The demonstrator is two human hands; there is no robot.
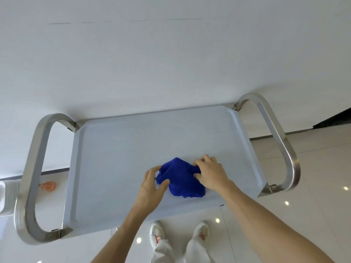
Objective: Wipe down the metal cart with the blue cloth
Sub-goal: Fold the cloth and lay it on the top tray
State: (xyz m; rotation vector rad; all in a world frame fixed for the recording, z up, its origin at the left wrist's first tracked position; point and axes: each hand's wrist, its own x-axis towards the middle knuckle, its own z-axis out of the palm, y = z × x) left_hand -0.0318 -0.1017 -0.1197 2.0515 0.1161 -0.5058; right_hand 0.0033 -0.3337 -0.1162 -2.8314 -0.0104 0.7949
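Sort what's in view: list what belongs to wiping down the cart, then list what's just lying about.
Belongs to the job:
- blue cloth, bunched on the cart top
- metal cart, with its two side handles
- left hand and right hand, both gripping the cloth

Just lying about:
- orange object on the floor past the left handle
- white ribbed item at the left edge

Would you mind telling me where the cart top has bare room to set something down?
Bare tray: the whole stretch between the blue cloth and the left handle, plus the far strip toward the wall. Crowded: the near-right part, where the left hand and right hand grip the cloth.
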